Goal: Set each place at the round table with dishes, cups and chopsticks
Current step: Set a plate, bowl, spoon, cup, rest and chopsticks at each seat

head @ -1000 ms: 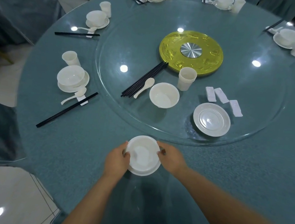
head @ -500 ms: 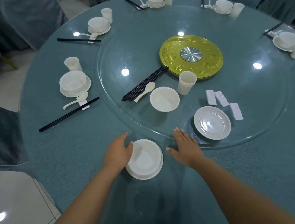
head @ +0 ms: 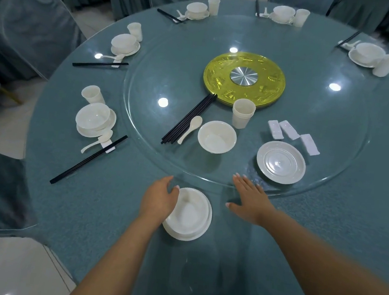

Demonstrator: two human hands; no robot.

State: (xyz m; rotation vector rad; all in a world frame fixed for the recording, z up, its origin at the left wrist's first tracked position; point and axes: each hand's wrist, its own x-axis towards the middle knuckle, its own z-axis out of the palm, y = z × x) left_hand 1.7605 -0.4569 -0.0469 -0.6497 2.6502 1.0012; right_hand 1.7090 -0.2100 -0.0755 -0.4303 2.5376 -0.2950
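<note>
Nearest, a white bowl [head: 190, 211] sits on its plate [head: 199, 232] at the bench [head: 84, 207] edge; the left hand [head: 158, 198] rests against its rim, fingers loosely curved. Right hand [head: 250, 199] lies flat, fingers spread (holding nothing). Beyond, the glass turntable [head: 163, 71] carries chopsticks [head: 188, 118], spoon [head: 190, 128], bowl, stacked cups [head: 242, 112] and a plate.

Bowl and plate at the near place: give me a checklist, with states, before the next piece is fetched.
1. Bowl sits on its plate: ok.
2. Left hand clear of the bowl: not ok, fingers touch its rim.
3. Right hand free: ok, open, flat near the glass turntable edge.
4. Spare cups, spoon, chopsticks on turntable: ok.
5. Chopstick rests available: ok.
6. Plate centred on the seat: cannot tell.
</note>
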